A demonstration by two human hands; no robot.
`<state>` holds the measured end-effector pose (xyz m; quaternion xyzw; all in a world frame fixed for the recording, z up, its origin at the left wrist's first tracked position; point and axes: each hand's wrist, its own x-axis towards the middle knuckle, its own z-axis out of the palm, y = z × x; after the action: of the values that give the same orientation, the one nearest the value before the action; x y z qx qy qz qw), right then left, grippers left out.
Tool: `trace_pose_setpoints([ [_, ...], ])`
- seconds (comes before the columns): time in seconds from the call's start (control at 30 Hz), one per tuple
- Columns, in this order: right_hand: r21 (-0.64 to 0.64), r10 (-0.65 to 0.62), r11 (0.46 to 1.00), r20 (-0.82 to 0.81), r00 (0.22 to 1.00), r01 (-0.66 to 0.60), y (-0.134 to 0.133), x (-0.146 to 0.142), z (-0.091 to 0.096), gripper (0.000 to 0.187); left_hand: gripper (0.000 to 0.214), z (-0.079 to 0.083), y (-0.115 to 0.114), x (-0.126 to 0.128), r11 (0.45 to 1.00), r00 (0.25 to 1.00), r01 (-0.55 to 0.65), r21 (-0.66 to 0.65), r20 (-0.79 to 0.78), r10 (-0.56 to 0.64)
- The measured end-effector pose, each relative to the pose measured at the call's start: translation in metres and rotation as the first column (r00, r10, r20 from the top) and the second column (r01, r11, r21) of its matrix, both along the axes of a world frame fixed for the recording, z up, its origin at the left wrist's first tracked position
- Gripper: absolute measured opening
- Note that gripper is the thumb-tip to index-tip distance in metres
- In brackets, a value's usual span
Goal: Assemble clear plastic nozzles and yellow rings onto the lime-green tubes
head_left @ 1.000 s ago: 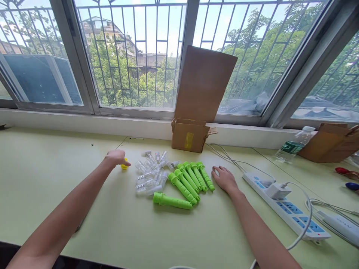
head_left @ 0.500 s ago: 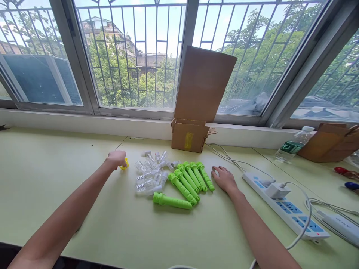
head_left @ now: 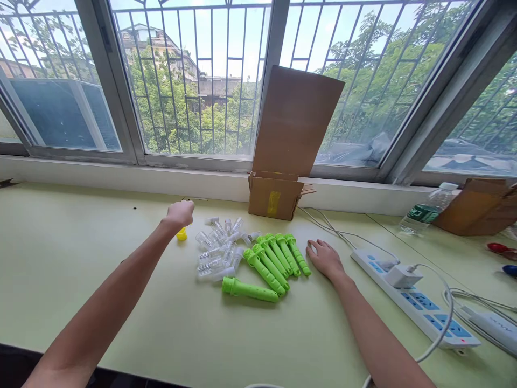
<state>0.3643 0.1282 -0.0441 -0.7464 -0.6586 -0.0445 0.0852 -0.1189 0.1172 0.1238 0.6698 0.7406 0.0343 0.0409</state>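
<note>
My left hand hovers over the far side of the table, its fingers curled. Any object inside that closed hand is hidden from view. Just below it, a small yellow ring-shaped part sits on the tabletop. To its right lies a loose pile of clear plastic tubes, some with whitish ends. Several green threaded plastic tubes with holes lie side by side, and one more green tube lies crosswise in front. My right hand rests on the table beside the green tubes, fingers loosely spread and holding nothing.
A cardboard box with its flap raised stands against the window sill. On the right are a white power strip with a plugged-in charger, cables, a water bottle and another cardboard box.
My left hand has risen away and slightly right from the yellow part, which now shows more fully on the table. My right hand stays in place, and the view has shifted slightly.
</note>
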Motion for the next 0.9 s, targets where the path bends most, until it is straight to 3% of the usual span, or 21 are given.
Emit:
trace_pose_setpoints([
  [0.13, 0.006, -0.004, 1.000, -0.004, 1.000, 0.004, -0.001, -0.001, 0.000, 0.047, 0.017, 0.000, 0.003, 0.023, 0.988, 1.000, 0.021, 0.151, -0.008, -0.020],
  [0.2, 0.011, -0.004, 1.000, -0.008, 1.000, 0.004, -0.001, -0.002, 0.000, 0.047, 0.022, -0.008, 0.000, 0.035, 0.947, 0.996, 0.000, 0.322, 0.083, -0.028],
  [0.33, 0.015, -0.003, 1.000, -0.014, 1.000, 0.003, -0.002, -0.003, 0.000, 0.047, 0.036, -0.039, -0.010, 0.059, 0.863, 0.992, -0.025, 0.505, 0.118, -0.040],
  [0.43, 0.012, -0.003, 1.000, -0.014, 1.000, 0.003, -0.002, -0.004, -0.001, 0.047, 0.037, -0.066, -0.016, 0.071, 0.817, 0.992, 0.064, 0.573, 0.056, -0.117],
  [0.63, 0.004, 0.004, 1.000, -0.014, 1.000, -0.004, -0.002, -0.003, 0.000, 0.046, 0.032, -0.103, -0.021, 0.077, 0.602, 0.930, 0.344, 0.721, -0.173, -0.325],
  [0.73, 0.002, 0.005, 1.000, -0.009, 1.000, -0.005, -0.002, -0.003, 0.000, 0.047, 0.023, -0.108, -0.025, 0.082, 0.501, 0.887, 0.452, 0.739, -0.312, -0.341],
  [0.9, 0.000, 0.007, 1.000, 0.005, 1.000, -0.007, -0.002, -0.003, 0.002, 0.046, 0.018, -0.103, -0.034, 0.093, 0.402, 0.869, 0.485, 0.777, -0.373, -0.326],
])
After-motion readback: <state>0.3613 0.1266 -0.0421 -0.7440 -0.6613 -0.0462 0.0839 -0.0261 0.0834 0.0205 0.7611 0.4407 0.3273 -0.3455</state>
